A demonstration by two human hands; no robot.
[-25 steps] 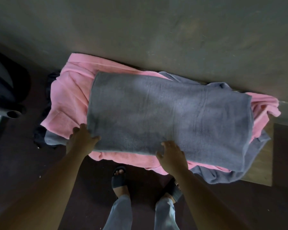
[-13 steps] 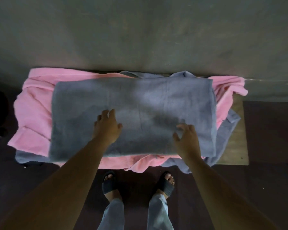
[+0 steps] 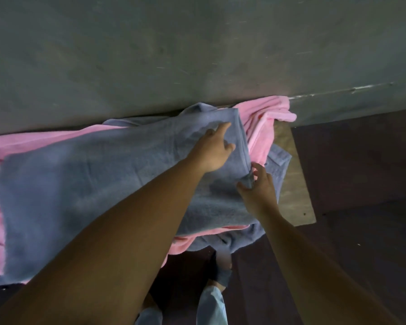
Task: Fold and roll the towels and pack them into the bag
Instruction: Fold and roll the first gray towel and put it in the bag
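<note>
With right grip, pinching the near right edge of the grey towel, thumb and fingers closed on a small tuck of cloth. With left grip, lying on the same end, index finger stretched toward the far right corner; cannot tell whether clamped on cloth or only pressing. Spread as a long flat band on top of a rumpled pink towel, with another blue-grey towel poking out underneath, all heaped on a wooden desk set against a wall.

Judging from that: early in the job. Appears folded lengthwise into a neat strip, not yet rolled. Probably poised to begin rolling, or one more fold, from the right end. Left to do: rolling this one, then folding and rolling the pink and the blue-grey beneath. No bag in view, so nothing seen packed.
</note>
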